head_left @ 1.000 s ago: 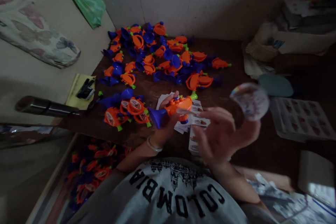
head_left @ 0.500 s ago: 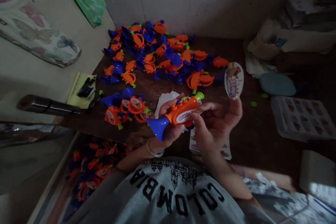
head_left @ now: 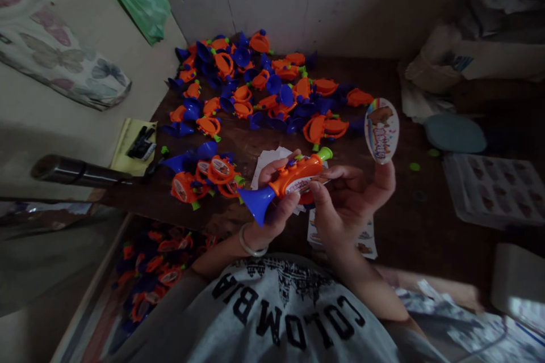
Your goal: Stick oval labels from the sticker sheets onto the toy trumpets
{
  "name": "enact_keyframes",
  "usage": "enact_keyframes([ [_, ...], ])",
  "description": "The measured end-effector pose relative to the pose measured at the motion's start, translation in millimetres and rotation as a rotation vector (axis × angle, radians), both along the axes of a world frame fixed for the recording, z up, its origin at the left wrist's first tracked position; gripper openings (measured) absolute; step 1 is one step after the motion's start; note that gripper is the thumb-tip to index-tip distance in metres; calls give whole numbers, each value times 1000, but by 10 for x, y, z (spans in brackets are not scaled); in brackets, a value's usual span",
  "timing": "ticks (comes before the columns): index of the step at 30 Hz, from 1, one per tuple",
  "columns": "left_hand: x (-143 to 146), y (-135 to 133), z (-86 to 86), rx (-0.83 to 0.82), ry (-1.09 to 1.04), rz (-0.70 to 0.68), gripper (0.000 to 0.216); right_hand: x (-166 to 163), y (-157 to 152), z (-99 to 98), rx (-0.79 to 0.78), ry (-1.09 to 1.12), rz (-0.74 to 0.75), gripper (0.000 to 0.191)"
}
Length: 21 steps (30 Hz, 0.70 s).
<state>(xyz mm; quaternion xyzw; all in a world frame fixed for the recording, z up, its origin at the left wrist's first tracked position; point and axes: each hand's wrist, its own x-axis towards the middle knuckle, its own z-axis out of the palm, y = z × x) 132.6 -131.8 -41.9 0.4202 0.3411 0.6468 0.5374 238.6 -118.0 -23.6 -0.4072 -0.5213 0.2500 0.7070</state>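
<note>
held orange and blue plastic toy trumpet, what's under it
The left hand wraps the toy trumpet from below; white paper sheets lie lower, partly showing. Hand and trumpet cover the rest.

Dim light leaves the stretched edges dark and soft.

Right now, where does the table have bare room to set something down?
The widest bare patch on the table appears between the right hand and the printed sheets, with small green pieces beyond. A narrow strip separates the far horn pile from the labelled horns; both piles are crowded.
</note>
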Motion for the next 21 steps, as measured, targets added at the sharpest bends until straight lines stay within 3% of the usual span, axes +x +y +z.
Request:
enact_keyframes([
  [5, 20, 21, -83, 112, -34, 11, 45, 3, 34, -19, 71, 24, 10, 82],
  [9, 8, 30, -71, 175, -10, 57, 45, 53, 117, -22, 197, -80, -61, 81],
  [16, 43, 57, -58, 240, -42, 27, 44, 104, 148, 42, 1, -70, -2, 77],
  [21, 44, 70, -38, 258, -29, 2, 44, 97, 142, 45, 13, -55, 10, 80],
])
